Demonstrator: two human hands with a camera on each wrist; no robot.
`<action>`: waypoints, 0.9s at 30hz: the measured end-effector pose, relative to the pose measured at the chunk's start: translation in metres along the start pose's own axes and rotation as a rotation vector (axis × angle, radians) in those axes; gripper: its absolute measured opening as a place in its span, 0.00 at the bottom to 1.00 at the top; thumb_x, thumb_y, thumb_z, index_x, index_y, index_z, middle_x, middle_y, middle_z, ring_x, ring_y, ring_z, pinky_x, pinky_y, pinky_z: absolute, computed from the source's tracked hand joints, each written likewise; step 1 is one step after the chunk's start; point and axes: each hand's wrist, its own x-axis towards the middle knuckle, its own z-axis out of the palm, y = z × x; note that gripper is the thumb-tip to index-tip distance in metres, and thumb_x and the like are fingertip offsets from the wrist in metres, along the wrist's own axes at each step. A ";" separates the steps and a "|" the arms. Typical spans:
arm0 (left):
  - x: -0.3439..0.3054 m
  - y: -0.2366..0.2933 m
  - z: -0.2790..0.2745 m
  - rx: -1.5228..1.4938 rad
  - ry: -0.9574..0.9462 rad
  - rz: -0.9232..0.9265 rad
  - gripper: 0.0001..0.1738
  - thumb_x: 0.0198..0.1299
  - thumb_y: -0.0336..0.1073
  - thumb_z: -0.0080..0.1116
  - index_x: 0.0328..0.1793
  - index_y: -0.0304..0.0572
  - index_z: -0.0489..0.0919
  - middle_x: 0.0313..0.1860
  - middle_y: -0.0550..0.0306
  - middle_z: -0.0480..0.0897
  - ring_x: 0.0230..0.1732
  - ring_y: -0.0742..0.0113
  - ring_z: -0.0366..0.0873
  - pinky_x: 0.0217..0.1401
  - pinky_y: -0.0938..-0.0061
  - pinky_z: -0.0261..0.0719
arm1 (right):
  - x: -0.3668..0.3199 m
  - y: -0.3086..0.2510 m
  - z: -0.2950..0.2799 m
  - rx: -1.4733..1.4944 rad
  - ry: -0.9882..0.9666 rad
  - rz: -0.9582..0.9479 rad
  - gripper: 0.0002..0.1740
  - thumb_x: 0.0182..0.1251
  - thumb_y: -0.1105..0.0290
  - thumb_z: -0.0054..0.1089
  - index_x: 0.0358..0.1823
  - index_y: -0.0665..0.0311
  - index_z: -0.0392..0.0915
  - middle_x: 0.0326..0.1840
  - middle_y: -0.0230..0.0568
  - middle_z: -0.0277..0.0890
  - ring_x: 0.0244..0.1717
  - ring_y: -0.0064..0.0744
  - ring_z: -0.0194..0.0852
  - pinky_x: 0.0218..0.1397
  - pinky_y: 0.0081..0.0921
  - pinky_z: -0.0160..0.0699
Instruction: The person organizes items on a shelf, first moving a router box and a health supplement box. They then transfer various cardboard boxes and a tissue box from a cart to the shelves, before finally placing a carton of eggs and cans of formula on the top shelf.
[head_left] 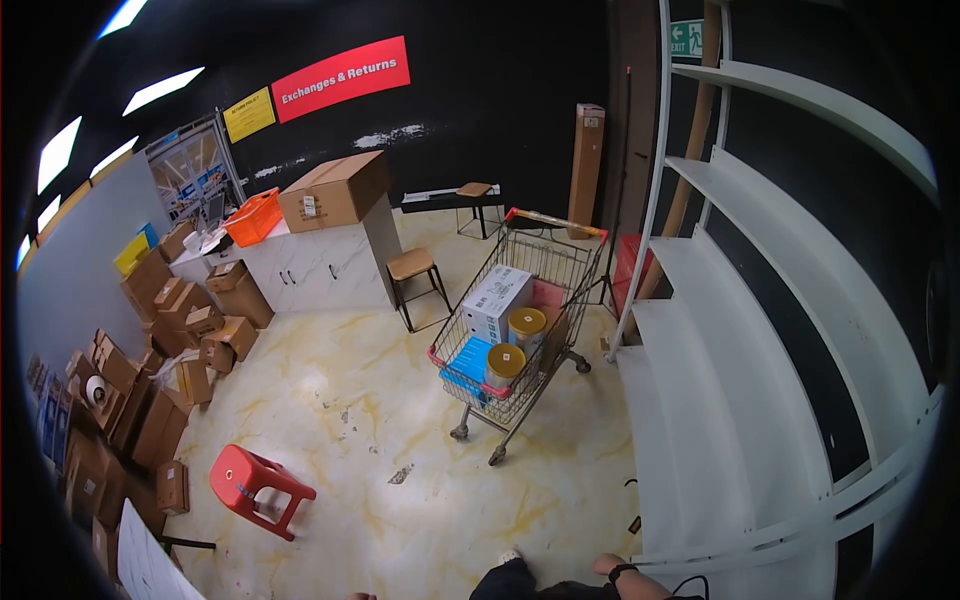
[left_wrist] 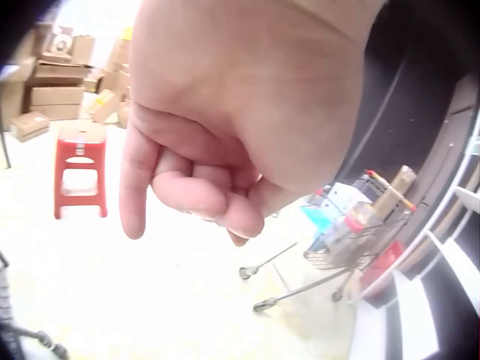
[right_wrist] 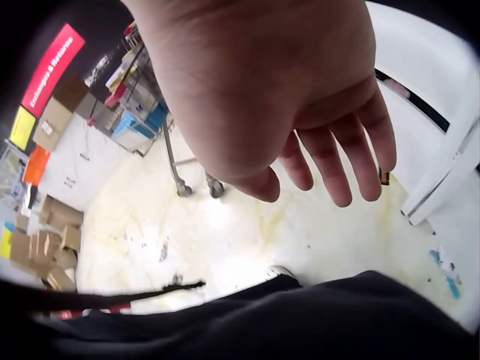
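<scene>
In the left wrist view the left hand (left_wrist: 240,112) hangs in the air, one finger straight down and the others loosely curled, with nothing in it. The right hand (right_wrist: 300,105) is empty too, its fingers loosely extended over the floor; the head view shows it (head_left: 608,566) at the bottom edge, beside the white shelving (head_left: 720,400). Ahead of the person stands a wire shopping cart (head_left: 540,262), touched by neither hand. It carries a white box (head_left: 497,305), a blue item (head_left: 466,366) and two clear containers with gold lids (head_left: 527,321) (head_left: 505,360).
A red plastic stool (head_left: 250,480) stands on the floor at left. Cardboard boxes (head_left: 150,410) are piled along the left wall. Behind are a white counter (head_left: 320,270) with a large carton (head_left: 335,190) and orange basket (head_left: 254,218), and a wooden stool (head_left: 411,264).
</scene>
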 end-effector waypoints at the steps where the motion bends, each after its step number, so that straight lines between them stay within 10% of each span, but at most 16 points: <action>1: 0.018 0.034 -0.021 -0.119 -0.069 0.041 0.24 0.57 0.50 0.44 0.42 0.35 0.76 0.32 0.45 0.79 0.34 0.55 0.78 0.38 0.59 0.73 | 0.004 -0.014 -0.020 0.089 0.047 0.003 0.21 0.52 0.56 0.46 0.41 0.62 0.76 0.44 0.50 0.74 0.48 0.47 0.71 0.52 0.35 0.68; 12: 0.179 0.235 -0.058 -0.086 -0.038 0.363 0.21 0.57 0.48 0.42 0.23 0.40 0.75 0.26 0.47 0.79 0.32 0.48 0.76 0.37 0.59 0.73 | 0.045 -0.061 -0.152 0.422 0.251 -0.010 0.21 0.54 0.57 0.48 0.44 0.62 0.75 0.44 0.48 0.75 0.47 0.45 0.71 0.51 0.34 0.69; 15: 0.230 0.280 -0.050 -0.057 -0.058 0.411 0.18 0.56 0.47 0.43 0.26 0.42 0.76 0.27 0.46 0.78 0.33 0.46 0.75 0.37 0.58 0.73 | 0.106 -0.037 -0.174 0.457 0.275 -0.005 0.20 0.53 0.56 0.49 0.33 0.69 0.77 0.33 0.51 0.77 0.42 0.42 0.75 0.47 0.31 0.71; 19: 0.307 0.347 -0.046 -0.187 0.014 0.404 0.15 0.55 0.43 0.45 0.34 0.41 0.77 0.36 0.44 0.78 0.39 0.48 0.75 0.43 0.60 0.72 | 0.137 -0.058 -0.275 0.374 0.168 0.054 0.20 0.53 0.58 0.49 0.43 0.65 0.75 0.43 0.50 0.75 0.47 0.46 0.72 0.51 0.33 0.69; 27: 0.429 0.436 -0.020 -0.405 0.157 0.069 0.35 0.50 0.42 0.50 0.61 0.26 0.58 0.55 0.31 0.67 0.58 0.43 0.64 0.60 0.64 0.62 | 0.224 -0.132 -0.481 0.130 0.635 -0.284 0.22 0.52 0.64 0.50 0.49 0.64 0.70 0.51 0.50 0.67 0.52 0.48 0.64 0.52 0.37 0.66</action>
